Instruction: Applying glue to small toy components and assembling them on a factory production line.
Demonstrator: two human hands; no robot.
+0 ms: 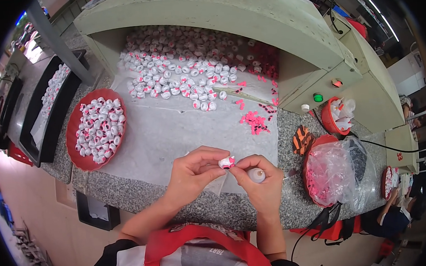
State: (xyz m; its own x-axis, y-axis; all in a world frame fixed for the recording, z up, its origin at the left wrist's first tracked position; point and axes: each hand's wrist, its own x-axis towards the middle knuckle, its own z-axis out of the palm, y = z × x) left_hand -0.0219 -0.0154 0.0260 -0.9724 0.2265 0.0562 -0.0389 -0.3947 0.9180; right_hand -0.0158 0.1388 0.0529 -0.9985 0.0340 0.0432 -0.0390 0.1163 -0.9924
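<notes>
Between the thumb and fingers of my left hand (191, 176) is a small white figure (227, 162) with pink and black parts. My right hand (261, 184) has its thumb and fingertips at the figure's right side, and a small white squeeze bottle (256, 175) is tucked in the same hand. Whether the right fingertips also pinch a small part is too fine to tell. Beyond my hands, a pile of pink pieces (256, 123) lies on the white sheet (173, 131). Many similar white figures (189, 80) spread across the sheet's far half.
A red basket (71, 153) heaped with white figures stands at the left, beside a long black tray (33, 140). A pale green metal housing (204, 12) arches over the back. At the right are a small red bucket (326, 120) and a red basket with clear plastic bags (334, 169).
</notes>
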